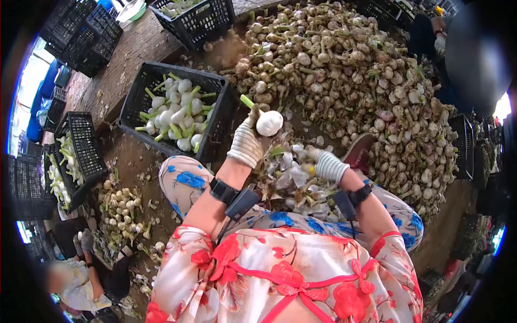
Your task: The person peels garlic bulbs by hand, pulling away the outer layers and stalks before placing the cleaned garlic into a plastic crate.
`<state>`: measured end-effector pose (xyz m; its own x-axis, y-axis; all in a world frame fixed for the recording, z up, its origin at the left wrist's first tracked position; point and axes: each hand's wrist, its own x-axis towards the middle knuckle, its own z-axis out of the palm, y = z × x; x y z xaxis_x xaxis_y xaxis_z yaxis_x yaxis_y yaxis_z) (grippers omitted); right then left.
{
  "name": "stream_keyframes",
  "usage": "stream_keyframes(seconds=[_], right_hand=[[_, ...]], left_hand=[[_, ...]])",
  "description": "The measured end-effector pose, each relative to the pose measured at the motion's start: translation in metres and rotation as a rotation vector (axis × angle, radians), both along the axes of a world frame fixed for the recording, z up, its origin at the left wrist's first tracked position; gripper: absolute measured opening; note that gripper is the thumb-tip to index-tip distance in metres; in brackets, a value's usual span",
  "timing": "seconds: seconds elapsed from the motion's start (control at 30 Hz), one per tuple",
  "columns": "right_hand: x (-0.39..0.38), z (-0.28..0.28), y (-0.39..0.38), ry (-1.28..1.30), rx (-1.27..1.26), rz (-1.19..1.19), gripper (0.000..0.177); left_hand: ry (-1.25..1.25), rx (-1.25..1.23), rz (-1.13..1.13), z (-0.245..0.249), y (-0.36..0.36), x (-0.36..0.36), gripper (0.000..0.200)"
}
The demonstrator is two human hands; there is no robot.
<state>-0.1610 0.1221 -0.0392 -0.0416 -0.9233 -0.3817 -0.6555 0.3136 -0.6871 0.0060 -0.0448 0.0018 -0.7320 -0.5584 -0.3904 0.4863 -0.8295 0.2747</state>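
Observation:
My left hand (pixel 249 139), in a striped white glove with dirty fingers, is closed around a clean white garlic bulb (pixel 269 124) whose green stem points up and left. My right hand (pixel 327 164), gloved alike, is curled over the pile of garlic skins (pixel 293 177) between my legs. Its fingertips are blurred, and a small yellow bit shows at them; what it belongs to I cannot make out. Left of my left hand stands a black crate (pixel 139 102) holding several cleaned garlic bulbs (pixel 177 110) with short green stems.
A large heap of unpeeled garlic (pixel 344 70) spreads ahead and right. More black crates (pixel 196 24) stand at the back and left, one crate (pixel 89 156) holding garlic. Another person (pixel 81 280) sits at lower left by a smaller garlic pile (pixel 123 207); a second person is at upper right.

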Motion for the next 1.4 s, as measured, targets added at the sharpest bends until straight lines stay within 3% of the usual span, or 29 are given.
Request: stream_keyframes(seconds=[0.03,0.07,0.13,0.23,0.3,0.4,0.47,0.57,0.63,0.67,0.73,0.77,0.8,0.87,0.93,1.0,1.07,1.13,1.3,1.37,1.4], right_hand=[[0.003,0.018,-0.006,-0.075,-0.083,-0.072,0.036],[0.0,-0.006,-0.01,-0.267,-0.178,-0.193,0.033],[0.01,0.044,-0.025,-0.268,0.029,-0.336,0.034],[0.006,0.021,-0.028,-0.233,-0.009,-0.228,0.028],[0.007,0.005,-0.025,-0.319,0.01,-0.299,0.028],[-0.006,-0.013,-0.021,-0.324,0.007,-0.361,0.029],[-0.021,-0.034,-0.018,-0.334,0.045,-0.529,0.029],[-0.05,-0.063,-0.021,-0.145,-0.037,-0.538,0.034],[-0.085,-0.098,-0.029,0.055,-0.144,-0.572,0.043],[-0.088,-0.079,-0.04,0.13,-0.075,-0.57,0.05],[-0.099,-0.062,-0.067,0.303,0.002,-0.597,0.055],[-0.11,-0.073,-0.081,0.326,0.015,-0.617,0.059],[-0.126,-0.103,-0.092,0.289,-0.144,-0.664,0.057],[-0.134,-0.091,-0.126,-0.041,0.019,-0.868,0.049],[-0.168,-0.159,-0.145,-0.721,-0.077,-1.086,0.035],[-0.152,-0.123,-0.168,-1.096,-0.13,-1.339,0.037],[-0.18,-0.186,-0.184,-1.339,-0.263,-1.338,0.04],[-0.184,-0.185,-0.194,-1.198,-0.196,-1.603,0.034],[-0.224,-0.283,-0.168,-1.174,-0.355,-1.487,0.025],[-0.213,-0.272,-0.164,-1.134,-0.404,-1.479,0.019],[-0.178,-0.229,-0.16,-1.103,-0.399,-1.494,0.015]], left_hand=[[0.051,0.009,-0.01,-0.014,-0.004,-0.001,0.027],[0.047,0.007,-0.014,-0.019,-0.005,0.0,0.027],[0.043,0.08,-0.039,-0.018,-0.006,0.002,0.031],[-0.034,0.061,0.009,-0.017,-0.014,0.011,0.03],[-0.031,0.034,-0.031,-0.031,-0.036,0.025,0.032],[-0.124,-0.044,0.498,0.003,-0.059,0.038,0.046],[0.047,-0.017,0.601,-0.003,-0.066,0.049,0.057],[-0.209,0.157,0.505,-0.008,-0.056,0.032,0.064],[-0.175,0.127,0.338,-0.059,-0.053,0.022,0.04],[-0.206,0.082,0.191,-0.082,-0.05,0.02,0.029],[-0.31,0.11,0.142,-0.068,-0.031,-0.002,0.014],[-0.343,0.127,0.139,-0.073,-0.026,-0.008,0.016],[-0.399,0.03,0.084,-0.075,-0.02,-0.011,0.021],[-0.143,0.039,-0.023,-0.103,-0.016,-0.01,0.027],[-0.368,-0.01,0.003,-0.095,-0.009,-0.017,0.038],[-0.493,-0.063,-0.079,-0.089,-0.008,-0.021,0.039],[-0.502,-0.069,-0.083,-0.093,-0.012,-0.02,0.037],[-0.511,0.145,-0.091,-0.1,-0.014,-0.019,0.034],[-0.517,0.093,-0.129,-0.1,-0.012,-0.021,0.026],[-0.494,0.085,-0.13,-0.098,-0.013,-0.019,0.024],[-0.489,0.114,-0.156,-0.094,-0.014,-0.017,0.022]])
